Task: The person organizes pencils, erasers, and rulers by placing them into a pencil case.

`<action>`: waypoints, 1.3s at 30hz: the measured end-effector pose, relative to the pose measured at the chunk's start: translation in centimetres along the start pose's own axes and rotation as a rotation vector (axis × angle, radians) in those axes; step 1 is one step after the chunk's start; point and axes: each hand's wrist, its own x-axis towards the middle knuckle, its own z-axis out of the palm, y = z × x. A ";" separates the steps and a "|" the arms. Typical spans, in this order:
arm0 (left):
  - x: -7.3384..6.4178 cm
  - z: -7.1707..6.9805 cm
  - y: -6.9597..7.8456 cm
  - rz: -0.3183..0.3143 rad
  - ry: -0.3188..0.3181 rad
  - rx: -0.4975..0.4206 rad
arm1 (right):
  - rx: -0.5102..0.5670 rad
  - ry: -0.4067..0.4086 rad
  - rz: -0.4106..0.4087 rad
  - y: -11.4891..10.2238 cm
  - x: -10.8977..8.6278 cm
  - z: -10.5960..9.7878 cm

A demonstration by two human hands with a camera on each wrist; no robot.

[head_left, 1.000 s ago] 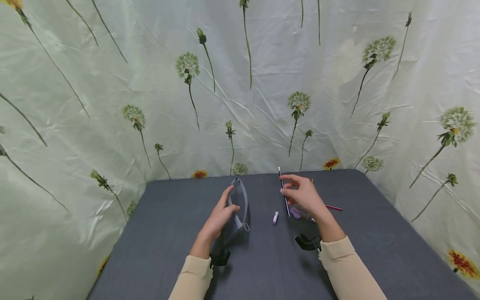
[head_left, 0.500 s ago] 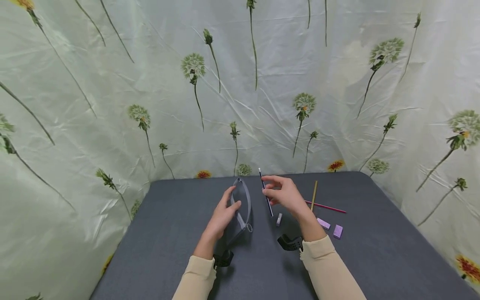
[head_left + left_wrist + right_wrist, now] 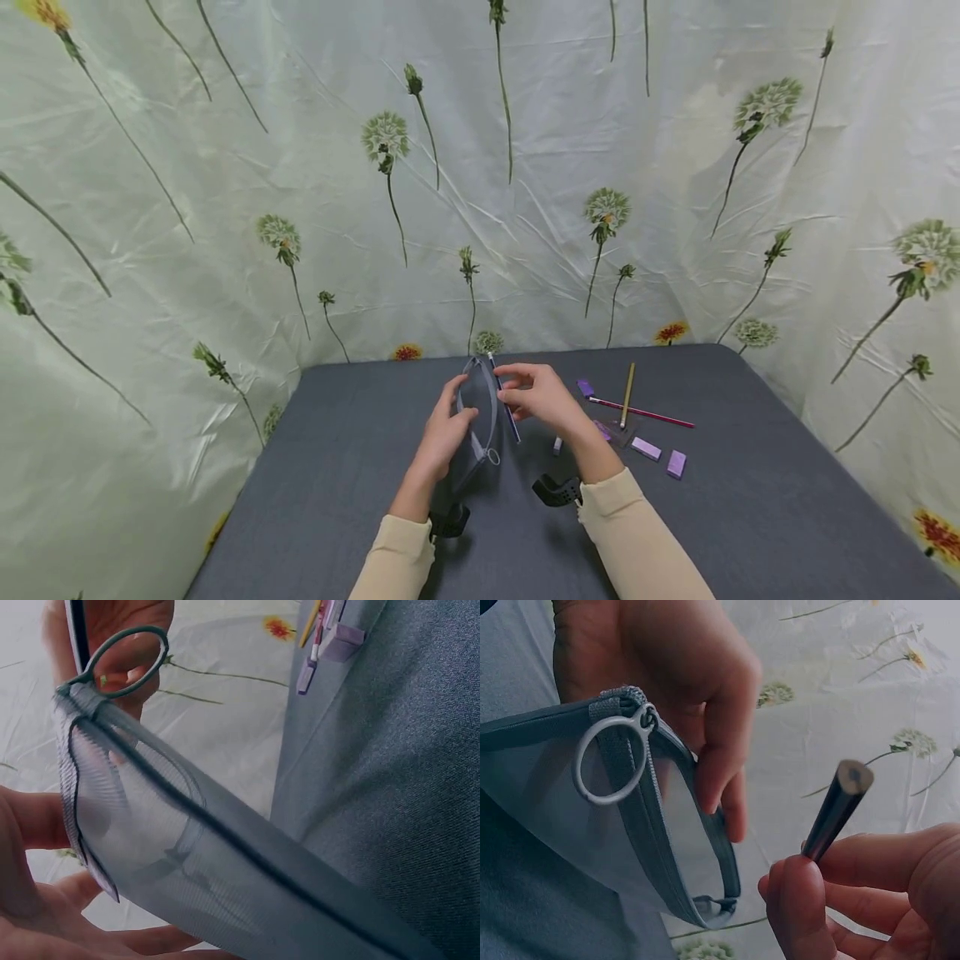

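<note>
A grey mesh zip pouch [image 3: 492, 404] stands upright on the dark table, its mouth gaping, a ring pull [image 3: 585, 776] at its near end. My left hand [image 3: 441, 437] holds it by its left side, thumb at the mouth's edge. My right hand [image 3: 546, 402] pinches a dark pencil [image 3: 513, 423] between thumb and fingers, just right of the pouch and apart from it in the right wrist view. The pencil is tilted, its white-tipped end up; its flat unsharpened end [image 3: 856, 777] faces the right wrist camera.
Right of my hands lie a red pencil [image 3: 663, 417], a yellow pencil [image 3: 628, 387], a clear wrapper [image 3: 621, 433] and several small purple and white blocks, such as one purple block [image 3: 677, 464]. Another small block [image 3: 557, 447] sits below my right hand. A flowered cloth [image 3: 525, 275] hangs behind the table.
My right hand has carried the dark pencil left, from over the loose items to beside the pouch's mouth. The left hand keeps its hold on the pouch.
</note>
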 end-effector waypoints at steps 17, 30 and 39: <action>-0.7 1.2 0.4 0.026 -0.050 -0.078 | 0.013 -0.017 0.090 0.4 1.7 1.3; -1.1 1.2 0.7 0.012 -0.054 -0.148 | -0.216 0.057 0.041 0.8 2.6 2.9; -1.1 0.9 0.6 0.012 -0.061 -0.183 | -0.363 0.067 -0.002 0.4 2.5 3.7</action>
